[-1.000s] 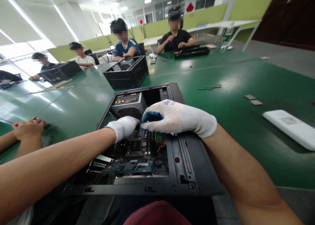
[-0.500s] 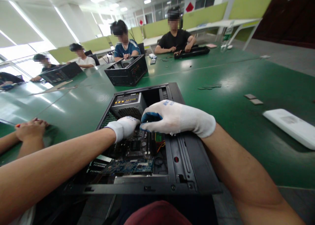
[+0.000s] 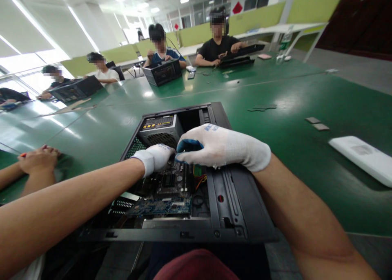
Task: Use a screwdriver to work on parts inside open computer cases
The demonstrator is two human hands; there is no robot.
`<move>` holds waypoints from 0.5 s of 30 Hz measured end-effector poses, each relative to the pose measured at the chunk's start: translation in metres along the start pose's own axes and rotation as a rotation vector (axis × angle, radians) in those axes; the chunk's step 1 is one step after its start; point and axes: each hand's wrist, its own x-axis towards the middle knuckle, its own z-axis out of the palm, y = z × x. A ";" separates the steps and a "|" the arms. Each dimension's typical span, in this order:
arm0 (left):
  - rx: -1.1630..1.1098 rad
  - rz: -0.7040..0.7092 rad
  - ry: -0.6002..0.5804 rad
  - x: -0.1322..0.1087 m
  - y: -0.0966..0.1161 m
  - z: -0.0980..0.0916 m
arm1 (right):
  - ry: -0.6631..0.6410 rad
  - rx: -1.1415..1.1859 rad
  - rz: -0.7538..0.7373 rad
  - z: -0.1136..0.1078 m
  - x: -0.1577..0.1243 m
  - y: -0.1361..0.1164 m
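- The gloved right hand [image 3: 211, 145] is curled, its fingertips beside the gloved left hand [image 3: 159, 154]; whether either grips anything, I cannot tell.
- Both reach over the motherboard [image 3: 171, 181], just nearer than the power supply [image 3: 161, 126].
- The step looks like fine work on that board; the next move likely calls for light, steady fingertips.
- Around it, the open computer case [image 3: 249, 202] lies at the near edge of the green bench [image 3: 290, 128].
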 end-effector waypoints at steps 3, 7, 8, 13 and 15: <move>0.005 -0.005 0.000 0.000 0.000 0.001 | -0.002 0.002 -0.001 0.000 0.000 0.000; 0.009 -0.004 0.002 0.000 0.000 0.000 | 0.002 0.003 0.007 0.001 0.000 0.000; 0.010 -0.004 0.004 0.000 0.001 0.000 | 0.002 0.002 0.008 0.001 0.000 0.000; 0.004 0.003 0.007 -0.002 0.003 -0.003 | 0.004 -0.001 0.007 0.001 0.000 0.000; 0.003 0.004 0.009 -0.003 0.004 -0.003 | 0.005 0.002 0.000 0.001 0.000 0.000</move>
